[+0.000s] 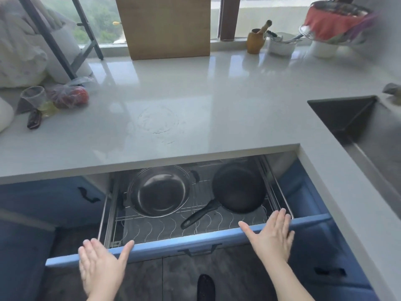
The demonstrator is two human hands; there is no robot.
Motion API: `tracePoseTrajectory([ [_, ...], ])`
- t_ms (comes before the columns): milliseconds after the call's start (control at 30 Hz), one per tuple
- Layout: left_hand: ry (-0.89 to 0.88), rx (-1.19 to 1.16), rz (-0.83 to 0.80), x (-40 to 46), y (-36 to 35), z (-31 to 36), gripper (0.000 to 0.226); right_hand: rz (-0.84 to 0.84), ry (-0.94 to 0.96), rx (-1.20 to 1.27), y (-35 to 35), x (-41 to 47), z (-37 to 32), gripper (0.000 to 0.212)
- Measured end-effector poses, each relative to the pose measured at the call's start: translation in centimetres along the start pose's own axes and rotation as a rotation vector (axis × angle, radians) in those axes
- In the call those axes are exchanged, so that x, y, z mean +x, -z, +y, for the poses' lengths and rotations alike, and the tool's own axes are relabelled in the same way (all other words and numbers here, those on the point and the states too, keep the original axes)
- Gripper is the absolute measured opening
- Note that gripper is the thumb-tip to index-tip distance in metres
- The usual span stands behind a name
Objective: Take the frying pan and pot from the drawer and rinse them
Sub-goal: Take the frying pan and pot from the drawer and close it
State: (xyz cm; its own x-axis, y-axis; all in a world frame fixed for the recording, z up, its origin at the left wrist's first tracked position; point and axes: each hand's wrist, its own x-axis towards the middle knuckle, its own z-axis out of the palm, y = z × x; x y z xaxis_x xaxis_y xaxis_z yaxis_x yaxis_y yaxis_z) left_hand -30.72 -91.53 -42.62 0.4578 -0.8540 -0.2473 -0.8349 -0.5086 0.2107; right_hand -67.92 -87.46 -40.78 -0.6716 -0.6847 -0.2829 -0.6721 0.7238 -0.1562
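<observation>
The blue drawer [173, 246] stands pulled out under the counter. Inside, on a wire rack, a shiny steel pot [159, 191] sits at the left and a black frying pan [238, 187] at the right, its handle pointing toward the front left. My left hand [102, 263] hovers flat over the drawer's front edge at the left, fingers spread, holding nothing. My right hand [271, 235] lies flat over the front edge at the right, just in front of the pan, also holding nothing.
A grey counter [195, 94] runs above the drawer, with a steel sink [368, 131] at the right. A wooden board [167, 27] leans at the window. A plastic bag with red items [69, 96] and a cup lie at the left. Bowls and a wooden jar stand at the back right.
</observation>
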Motion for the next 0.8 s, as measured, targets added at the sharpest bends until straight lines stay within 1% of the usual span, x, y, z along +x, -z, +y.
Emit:
tracePoseTrajectory([
  [67,0.009,-0.007,-0.023,-1.1,0.2,-0.7,0.113,0.001,0.001,-0.004,-0.2,-1.1,0.9,0.127],
  [133,0.017,-0.006,-0.043,-2.4,0.4,-1.5,0.112,0.0,0.0,-0.004,-0.3,-2.3,1.8,0.127],
  [400,0.014,-0.01,-0.039,-6.2,0.3,-4.0,0.113,-0.017,-0.002,0.02,-0.8,-5.8,4.8,0.128],
  [800,-0.002,0.017,-0.018,-6.8,0.1,-5.2,0.112,-0.011,-0.007,-0.013,-1.1,-6.7,5.9,0.127],
])
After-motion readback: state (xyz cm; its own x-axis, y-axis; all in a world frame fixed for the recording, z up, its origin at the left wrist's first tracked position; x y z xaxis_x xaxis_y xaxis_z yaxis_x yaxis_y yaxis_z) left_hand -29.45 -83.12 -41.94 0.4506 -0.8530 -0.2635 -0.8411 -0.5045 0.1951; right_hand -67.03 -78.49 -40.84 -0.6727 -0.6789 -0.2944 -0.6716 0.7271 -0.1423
